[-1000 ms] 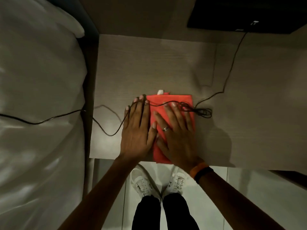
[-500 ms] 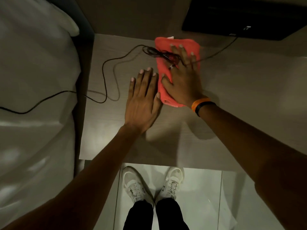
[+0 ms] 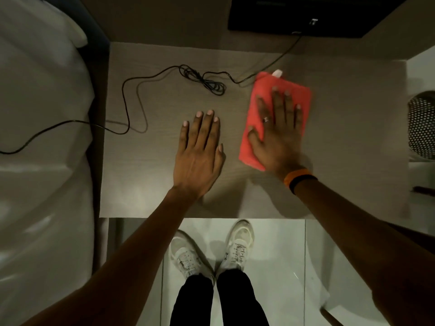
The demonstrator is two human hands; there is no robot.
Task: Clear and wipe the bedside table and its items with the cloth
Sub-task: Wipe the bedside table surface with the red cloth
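Cloth (image 3: pixel 264 83): red, folded into a flat rectangle, on the tabletop (image 3: pixel 146 180) right of centre, toward the far side. Judged soft, light and limp, and it should slide easily on the smooth top. Best driven under a flat palm rather than pinched at an edge.

Right hand (image 3: pixel 277 135): lies on the cloth, grip open, fingers straight and spread, pressing down.

Left hand (image 3: pixel 197 156): flat on the bare tabletop just left of the cloth, grip open, holding nothing.

Cable (image 3: pixel 202 78): thin, black, loosely tangled, far and left of the cloth. Judged a snag risk.

Unclear: the small white piece (image 3: pixel 277 72) at the cloth's far edge is unidentified. The cloth under the palm is hidden. The perforated object (image 3: pixel 421 125) at right is cut off.
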